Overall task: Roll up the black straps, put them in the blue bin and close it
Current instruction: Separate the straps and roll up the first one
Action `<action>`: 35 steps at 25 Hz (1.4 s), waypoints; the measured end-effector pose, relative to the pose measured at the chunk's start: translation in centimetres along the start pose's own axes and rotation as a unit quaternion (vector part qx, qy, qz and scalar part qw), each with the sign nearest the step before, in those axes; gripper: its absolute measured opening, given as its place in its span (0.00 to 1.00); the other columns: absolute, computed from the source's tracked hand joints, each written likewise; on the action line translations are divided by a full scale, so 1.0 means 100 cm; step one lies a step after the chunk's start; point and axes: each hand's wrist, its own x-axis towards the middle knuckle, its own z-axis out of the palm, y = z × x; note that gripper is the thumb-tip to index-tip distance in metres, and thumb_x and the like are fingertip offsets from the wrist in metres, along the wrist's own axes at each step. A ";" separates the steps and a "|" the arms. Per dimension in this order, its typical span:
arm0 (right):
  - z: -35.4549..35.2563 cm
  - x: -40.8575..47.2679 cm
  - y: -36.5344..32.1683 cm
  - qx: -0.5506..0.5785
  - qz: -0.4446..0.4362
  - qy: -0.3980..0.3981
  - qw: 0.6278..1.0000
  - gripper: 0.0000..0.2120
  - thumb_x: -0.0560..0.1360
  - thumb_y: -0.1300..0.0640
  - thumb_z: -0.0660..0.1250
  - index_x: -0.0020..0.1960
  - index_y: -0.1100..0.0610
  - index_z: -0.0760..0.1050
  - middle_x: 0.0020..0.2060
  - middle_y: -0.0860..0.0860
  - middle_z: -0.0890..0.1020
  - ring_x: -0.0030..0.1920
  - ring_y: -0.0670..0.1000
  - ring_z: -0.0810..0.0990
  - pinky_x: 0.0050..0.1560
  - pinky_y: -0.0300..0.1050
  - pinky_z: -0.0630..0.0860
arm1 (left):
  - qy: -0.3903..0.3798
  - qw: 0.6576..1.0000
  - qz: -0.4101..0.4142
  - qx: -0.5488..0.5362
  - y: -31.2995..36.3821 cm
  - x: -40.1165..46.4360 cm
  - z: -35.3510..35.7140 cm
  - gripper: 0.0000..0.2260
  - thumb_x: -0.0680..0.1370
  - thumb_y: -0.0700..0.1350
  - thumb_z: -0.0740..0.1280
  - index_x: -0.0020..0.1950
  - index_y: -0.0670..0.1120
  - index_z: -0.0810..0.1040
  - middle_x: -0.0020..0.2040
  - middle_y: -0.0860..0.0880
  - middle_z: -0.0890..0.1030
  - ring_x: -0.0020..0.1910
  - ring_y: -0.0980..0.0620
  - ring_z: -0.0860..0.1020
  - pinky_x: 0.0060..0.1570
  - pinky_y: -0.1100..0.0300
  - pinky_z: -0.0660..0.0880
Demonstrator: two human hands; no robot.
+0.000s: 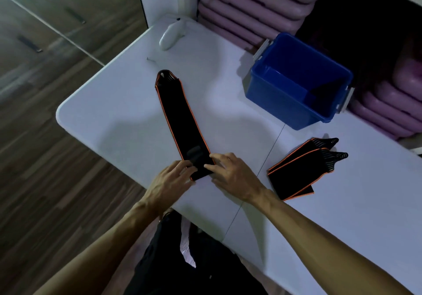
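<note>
**Two hands on the end of a long black strap**

A white plastic remote-shaped thing (171,34) lies at the far left of the white table (118,116). A long black cloth strap with orange edges (180,116) lies flat and stretched out. The left hand (170,178) presses bent fingers on its near end. The right hand (230,172) does the same, fingers curled on the cloth. Farther right sits the open blue plastic bin (285,107), with folded black straps with orange edges (299,171) lying just in front of it.
</note>
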 end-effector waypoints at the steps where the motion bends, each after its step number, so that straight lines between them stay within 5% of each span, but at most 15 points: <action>1: 0.001 0.004 0.001 -0.007 -0.021 0.008 1.000 0.21 0.70 0.58 0.75 0.62 0.57 0.78 0.62 0.58 0.78 0.55 0.60 0.75 0.43 0.55 0.78 | 0.007 1.000 0.000 0.008 0.002 0.001 -0.001 0.17 0.79 0.51 0.59 0.58 0.42 0.79 0.56 0.42 0.80 0.54 0.45 0.80 0.51 0.53 0.79; 6: -0.002 0.015 0.010 -0.017 -0.091 0.014 0.996 0.19 0.69 0.57 0.75 0.58 0.60 0.79 0.57 0.56 0.81 0.55 0.58 0.79 0.42 0.52 0.77 | 0.026 0.999 -0.024 0.008 0.013 0.002 -0.003 0.16 0.78 0.47 0.60 0.58 0.39 0.79 0.55 0.42 0.81 0.54 0.44 0.80 0.53 0.54 0.78; 13: 0.004 0.018 0.015 -0.063 -0.149 0.061 0.985 0.12 0.78 0.61 0.63 0.59 0.62 0.78 0.52 0.57 0.83 0.49 0.57 0.80 0.41 0.50 0.78 | 0.011 0.998 -0.061 0.027 0.012 0.010 0.001 0.17 0.76 0.50 0.63 0.57 0.40 0.78 0.53 0.44 0.81 0.52 0.46 0.79 0.50 0.55 0.79; 19: -0.008 0.035 0.012 0.016 -0.088 0.028 0.996 0.13 0.80 0.57 0.57 0.55 0.61 0.78 0.48 0.55 0.83 0.48 0.56 0.78 0.41 0.51 0.78 | 0.015 0.994 -0.099 -0.043 0.012 0.018 -0.008 0.24 0.82 0.54 0.50 0.58 0.40 0.78 0.54 0.43 0.79 0.52 0.46 0.77 0.51 0.59 0.73; 26: -0.022 0.073 0.008 0.176 0.052 -0.023 0.983 0.11 0.83 0.55 0.57 0.54 0.59 0.76 0.47 0.53 0.82 0.48 0.53 0.77 0.47 0.51 0.76 | 0.050 0.946 -0.251 -0.198 -0.001 0.047 -0.017 0.14 0.81 0.44 0.59 0.61 0.39 0.77 0.50 0.42 0.82 0.46 0.44 0.79 0.45 0.61 0.71; 32: -0.013 0.098 0.012 0.210 0.124 -0.027 0.969 0.10 0.82 0.55 0.60 0.51 0.60 0.77 0.45 0.55 0.81 0.45 0.54 0.79 0.47 0.53 0.78 | 0.056 0.919 -0.338 -0.197 -0.008 0.070 -0.017 0.09 0.80 0.43 0.60 0.55 0.41 0.77 0.39 0.45 0.79 0.36 0.46 0.75 0.38 0.54 0.71; 35: -0.012 0.106 0.012 0.187 0.122 -0.029 0.974 0.11 0.83 0.55 0.60 0.53 0.60 0.78 0.46 0.56 0.79 0.44 0.55 0.80 0.47 0.51 0.79 | 0.059 0.923 -0.346 -0.158 -0.007 0.073 -0.013 0.09 0.81 0.42 0.59 0.54 0.39 0.76 0.41 0.41 0.80 0.37 0.43 0.76 0.37 0.51 0.71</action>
